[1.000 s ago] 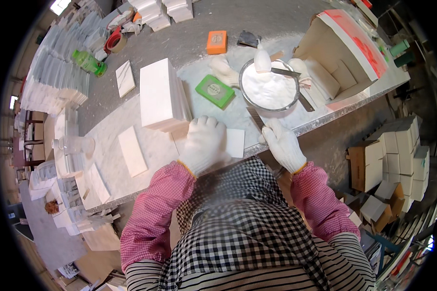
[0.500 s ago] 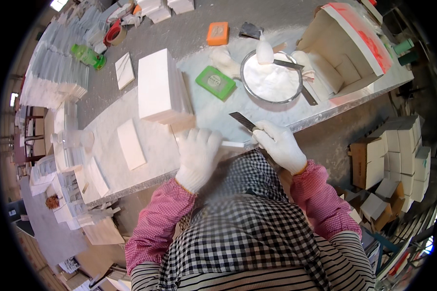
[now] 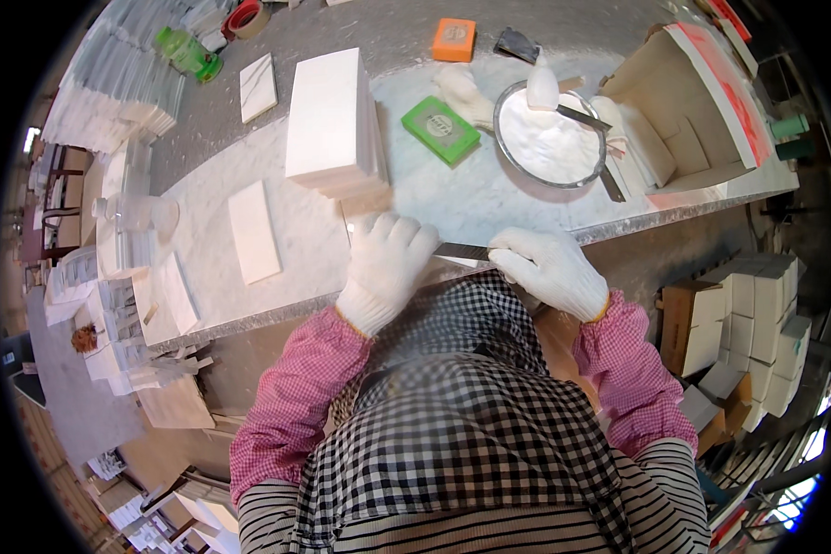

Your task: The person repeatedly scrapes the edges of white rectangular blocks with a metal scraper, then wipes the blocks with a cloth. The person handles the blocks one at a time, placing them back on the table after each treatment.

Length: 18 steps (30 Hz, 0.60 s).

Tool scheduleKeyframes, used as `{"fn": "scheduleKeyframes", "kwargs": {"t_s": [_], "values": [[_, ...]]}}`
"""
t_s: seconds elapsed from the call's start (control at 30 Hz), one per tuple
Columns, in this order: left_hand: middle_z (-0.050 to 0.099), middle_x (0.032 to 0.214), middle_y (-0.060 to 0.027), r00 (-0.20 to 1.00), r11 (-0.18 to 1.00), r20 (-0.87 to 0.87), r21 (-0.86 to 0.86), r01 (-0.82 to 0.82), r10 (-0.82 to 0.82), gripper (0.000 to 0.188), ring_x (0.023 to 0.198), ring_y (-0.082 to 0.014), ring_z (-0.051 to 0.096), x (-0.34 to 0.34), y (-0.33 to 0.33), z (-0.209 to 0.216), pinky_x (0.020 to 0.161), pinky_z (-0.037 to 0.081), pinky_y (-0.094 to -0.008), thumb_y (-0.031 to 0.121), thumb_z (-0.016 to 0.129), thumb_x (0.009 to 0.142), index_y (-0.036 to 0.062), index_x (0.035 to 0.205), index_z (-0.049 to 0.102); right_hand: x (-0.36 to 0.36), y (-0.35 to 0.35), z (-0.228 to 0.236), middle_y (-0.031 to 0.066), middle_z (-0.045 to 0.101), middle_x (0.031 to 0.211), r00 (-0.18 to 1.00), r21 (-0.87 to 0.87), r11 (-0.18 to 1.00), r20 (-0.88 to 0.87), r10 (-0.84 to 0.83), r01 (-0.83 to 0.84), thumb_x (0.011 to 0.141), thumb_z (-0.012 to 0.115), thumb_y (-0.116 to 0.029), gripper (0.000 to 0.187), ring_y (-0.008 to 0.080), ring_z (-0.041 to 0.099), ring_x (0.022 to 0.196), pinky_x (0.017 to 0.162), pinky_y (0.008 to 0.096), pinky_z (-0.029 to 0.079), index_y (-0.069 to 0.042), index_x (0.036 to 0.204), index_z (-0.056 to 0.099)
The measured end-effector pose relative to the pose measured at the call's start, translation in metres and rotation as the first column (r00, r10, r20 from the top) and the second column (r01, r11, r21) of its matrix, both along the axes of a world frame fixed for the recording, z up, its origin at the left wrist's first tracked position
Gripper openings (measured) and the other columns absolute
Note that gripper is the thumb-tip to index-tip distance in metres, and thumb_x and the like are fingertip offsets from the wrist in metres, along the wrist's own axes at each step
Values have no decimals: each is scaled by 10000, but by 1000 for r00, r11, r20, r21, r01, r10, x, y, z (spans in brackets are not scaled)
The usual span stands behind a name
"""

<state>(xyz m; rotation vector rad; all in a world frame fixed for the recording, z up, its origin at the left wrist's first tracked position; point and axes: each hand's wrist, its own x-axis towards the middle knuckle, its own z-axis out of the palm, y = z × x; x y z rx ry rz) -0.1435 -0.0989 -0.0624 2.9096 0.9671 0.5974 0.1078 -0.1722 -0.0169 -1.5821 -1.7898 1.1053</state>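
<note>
My left hand (image 3: 385, 268), in a white knit glove, is closed on a narrow white tile (image 3: 460, 262) at the table's front edge. Most of that tile is hidden under the glove. In my right hand (image 3: 552, 270), gloved alike, is a dark flat blade (image 3: 463, 250) with slanted lines, pinched between thumb and fingers. It lies along the tile's edge, its far end reaching my left fingers. Just beyond my left hand stands a stack of white tiles (image 3: 328, 120). A metal bowl (image 3: 499, 152) of white powder sits farther right, with a white squeeze bottle (image 3: 542, 85) in it.
A green block (image 3: 440, 131) and an orange block (image 3: 454, 40) lie beyond my hands. Single tiles (image 3: 254, 231) rest at left. An open cardboard box (image 3: 716, 102) stands at the right end. Stacked white boxes (image 3: 752, 305) are on the floor at right.
My right hand has turned the blade from pointing up and away to lying along the tile, its tip now by my left fingers. The view has shifted slightly.
</note>
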Motion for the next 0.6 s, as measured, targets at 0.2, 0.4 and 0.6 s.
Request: {"fn": "scheduleKeyframes", "kwargs": {"t_s": [0.2,0.4,0.6], "values": [[639,951,-55,998,999,37,-9,-42,43,574,914,-267,631,0,-3,-2,837,455,-435,276,852,680,100,1178,628,1,8,-13,147,668,860,987,206,969,114,117,-139,1007,562,-296,231,378,659,800,715,448,516,-95,997,675],[641,943,-47,999,999,5,-18,-49,49,591,903,-255,633,0,-4,-1,846,451,-430,264,855,690,98,1205,616,-3,10,-6,151,658,836,978,165,973,158,133,-159,996,574,-264,194,374,664,786,696,456,519,-90,962,653],[645,909,-21,996,996,-49,-34,-77,75,585,890,-240,637,3,-3,0,828,451,-426,278,860,675,103,1176,614,0,11,-8,141,631,794,955,235,942,231,187,-241,969,604,-229,140,366,662,730,633,457,521,-93,959,634]]}}
